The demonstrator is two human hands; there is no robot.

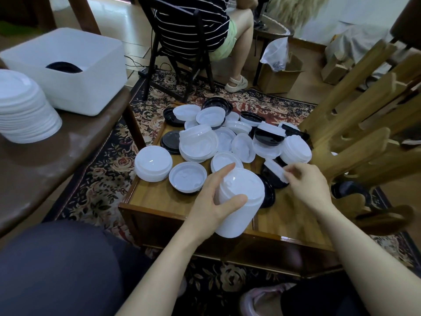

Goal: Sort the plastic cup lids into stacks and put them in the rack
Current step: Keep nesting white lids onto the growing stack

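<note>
Gripping a white lid stack [239,202], the left hand [213,201]; right hand [306,184] pinches one lid [275,168]; bin [68,69] holds black lids [62,67].

the white lids [206,142] and black lids [267,136] were smooth, faintly glossy plastic, the low table [157,197] was varnished, shiny wood, the rack [355,124] pale matt wood, the bin [66,69] translucent matt plastic, and the rug [100,179] woven cloth.

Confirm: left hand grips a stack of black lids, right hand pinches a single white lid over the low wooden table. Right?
Not quite. The head view shows the stack of lids in the left hand is white, not black. The rest holds: the right hand pinches a single white lid over the low wooden table.
</note>
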